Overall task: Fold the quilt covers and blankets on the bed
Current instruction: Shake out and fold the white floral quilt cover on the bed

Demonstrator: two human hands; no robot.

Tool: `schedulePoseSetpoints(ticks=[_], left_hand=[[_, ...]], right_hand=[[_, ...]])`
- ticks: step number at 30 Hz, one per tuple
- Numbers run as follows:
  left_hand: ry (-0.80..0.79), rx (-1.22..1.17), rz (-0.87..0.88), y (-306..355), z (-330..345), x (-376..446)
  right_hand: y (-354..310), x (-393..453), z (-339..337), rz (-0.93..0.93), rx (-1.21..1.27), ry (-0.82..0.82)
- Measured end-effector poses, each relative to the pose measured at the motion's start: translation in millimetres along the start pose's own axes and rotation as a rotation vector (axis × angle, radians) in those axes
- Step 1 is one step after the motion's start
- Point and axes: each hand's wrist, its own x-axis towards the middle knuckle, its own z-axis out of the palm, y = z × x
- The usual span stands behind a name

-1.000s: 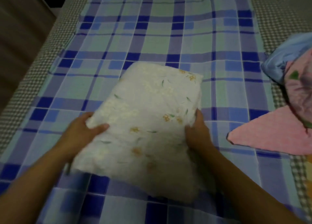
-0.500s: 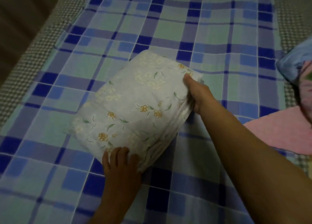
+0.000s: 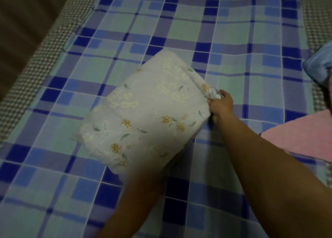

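Left forearm reaches in from the bottom; its hand is tucked under the near edge of the folded floral quilt cover (image 3: 143, 115), fingers hidden, can't tell their state. Cover lies mid-bed on the blue plaid sheet (image 3: 233, 31). Right hand (image 3: 220, 105) pinches the cover's right corner. Pink blanket (image 3: 301, 139) lies at right, blue cloth (image 3: 319, 65) beyond.

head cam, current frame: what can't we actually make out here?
- Left hand: hidden in the head view, tucked under or behind the near edge of the folded floral quilt cover; its forearm is motion-blurred, so its grip cannot be told.
- Right hand: pinches the cover's right corner; fingertips buried in fabric.
- Pink fabric and blue fabric: cut off by the right frame edge, so what they are is unclear.
- Plaid sheet: runs past every edge.
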Motion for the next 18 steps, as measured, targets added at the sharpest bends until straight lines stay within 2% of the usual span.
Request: schedulePoseSetpoints(ticks=[2, 3, 4, 7, 9, 10, 11, 12, 14, 15, 16, 17, 18], left_hand=[[-0.091, -0.147, 0.086, 20, 17, -10], [-0.083, -0.243, 0.079, 27, 18, -16], [-0.012, -0.341, 0.043, 30, 12, -19], [0.359, -0.476, -0.051, 21, -42, 4], [0.524, -0.429, -0.116, -3, -79, 38], [0.538, -0.353, -0.184, -19, -85, 58], [0.46, -0.256, -0.243, -35, -85, 76], [0.308, -0.15, -0.259, -44, -76, 86], [0.068, -0.012, -0.171, -41, -34, 85], [0.003, 0.022, -0.141, -32, -9, 80], [-0.016, 0.033, -0.144, -23, 10, 76], [-0.03, 0.025, -0.169, -15, 22, 75], [-0.036, 0.012, -0.19, -12, 26, 78]], right_hand=[[-2, 1, -4, -0.035, -0.054, 0.028], [-5, 0, -5, -0.074, -0.128, 0.032], [-7, 0, -4, -0.131, -0.219, 0.026], [-5, -1, -2, -0.276, -0.372, -0.015], [1, 0, -3, -0.307, -0.392, -0.028], [3, 1, -4, -0.307, -0.402, -0.027], [4, 3, -5, -0.303, -0.413, -0.014], [3, 5, -4, -0.281, -0.414, 0.014], [-3, -1, 4, -0.247, -0.503, 0.142], [-7, -11, 12, -0.319, -0.645, 0.241], [-11, -25, 23, -0.492, -0.775, 0.329], [-15, -41, 35, -0.748, -0.836, 0.327], [-13, -53, 47, -1.011, -0.887, 0.228]])
